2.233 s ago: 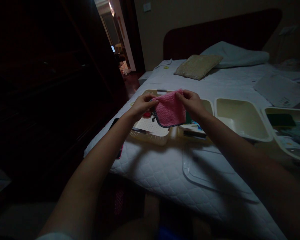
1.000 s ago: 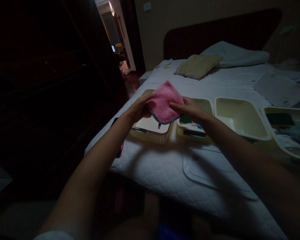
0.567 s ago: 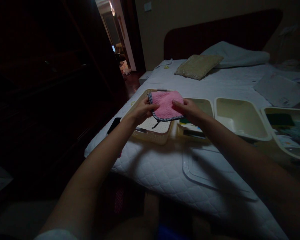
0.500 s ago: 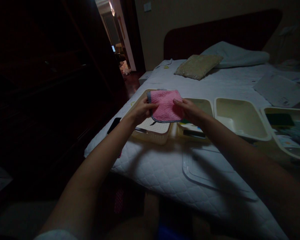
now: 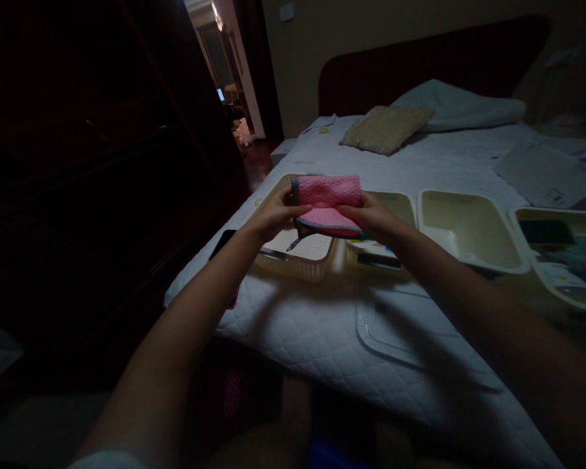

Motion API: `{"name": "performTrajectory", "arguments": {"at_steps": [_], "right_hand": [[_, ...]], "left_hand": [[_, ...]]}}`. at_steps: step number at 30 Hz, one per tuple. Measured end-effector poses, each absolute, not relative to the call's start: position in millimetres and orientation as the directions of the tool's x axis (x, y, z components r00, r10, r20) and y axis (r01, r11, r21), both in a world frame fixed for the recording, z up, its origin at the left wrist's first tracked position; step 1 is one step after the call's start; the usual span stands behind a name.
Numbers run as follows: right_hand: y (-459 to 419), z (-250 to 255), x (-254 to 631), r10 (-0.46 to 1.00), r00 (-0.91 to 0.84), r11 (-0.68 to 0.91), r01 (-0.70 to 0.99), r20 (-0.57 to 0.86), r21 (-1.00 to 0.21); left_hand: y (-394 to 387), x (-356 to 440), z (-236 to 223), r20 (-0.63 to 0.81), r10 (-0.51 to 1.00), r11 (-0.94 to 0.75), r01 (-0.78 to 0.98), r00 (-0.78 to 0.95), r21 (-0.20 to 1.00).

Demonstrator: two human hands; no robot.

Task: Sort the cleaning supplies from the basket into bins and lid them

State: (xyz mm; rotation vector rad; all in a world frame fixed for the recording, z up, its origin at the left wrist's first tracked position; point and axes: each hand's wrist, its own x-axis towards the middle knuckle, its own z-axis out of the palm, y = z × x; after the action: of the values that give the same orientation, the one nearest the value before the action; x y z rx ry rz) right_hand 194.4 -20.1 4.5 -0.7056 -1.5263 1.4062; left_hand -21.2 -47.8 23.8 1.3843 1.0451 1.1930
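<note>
A pink cloth [image 5: 328, 193] with a dark checked edging and a small hanging loop is held up in the air, bent over along its middle. My left hand [image 5: 279, 213] grips its left side, thumb on the near face. On the right side my right hand [image 5: 371, 215] pinches it the same way, fingers behind the cloth and partly hidden. Below and behind it sits a cream perforated basket [image 5: 297, 266] on the bed. Just right of that, partly covered by my right hand, stands a cream bin [image 5: 405, 203] with some items in it.
Another cream bin [image 5: 473, 225] and a bin with dark and light items [image 5: 542, 260] stand farther right. A clear lid [image 5: 395, 326] lies on the quilted bed [image 5: 283, 339]. A dark phone-like object [image 5: 223, 242] is left of the basket. A beige cushion [image 5: 388, 130] lies near the headboard.
The pink cloth was flatter and more spread; now it is bent over into a shorter shape, with its loop hanging lower. Both hands stay about where they were.
</note>
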Motion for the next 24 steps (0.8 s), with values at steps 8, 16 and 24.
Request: {"name": "performTrajectory", "arguments": {"at_steps": [8, 16, 24], "right_hand": [[-19.1, 3.7, 197.2, 0.866, -0.439, 0.174, -0.18, 0.237, -0.968], [-22.3, 8.6, 198.0, 0.931, -0.341, 0.071, -0.189, 0.134, -0.979], [-17.6, 6.0, 207.9, 0.883, -0.452, 0.129, -0.023, 0.126, -0.991]], "left_hand": [[-50.5, -19.5, 29.5, 0.058, 0.992, -0.059, 0.006, 0.113, 0.998], [-54.5, -16.7, 33.7, 0.028, 0.98, -0.022, -0.029, 0.195, 0.999], [-50.3, -20.9, 29.7, 0.062, 0.973, -0.082, 0.08, 0.224, 0.993]]}}
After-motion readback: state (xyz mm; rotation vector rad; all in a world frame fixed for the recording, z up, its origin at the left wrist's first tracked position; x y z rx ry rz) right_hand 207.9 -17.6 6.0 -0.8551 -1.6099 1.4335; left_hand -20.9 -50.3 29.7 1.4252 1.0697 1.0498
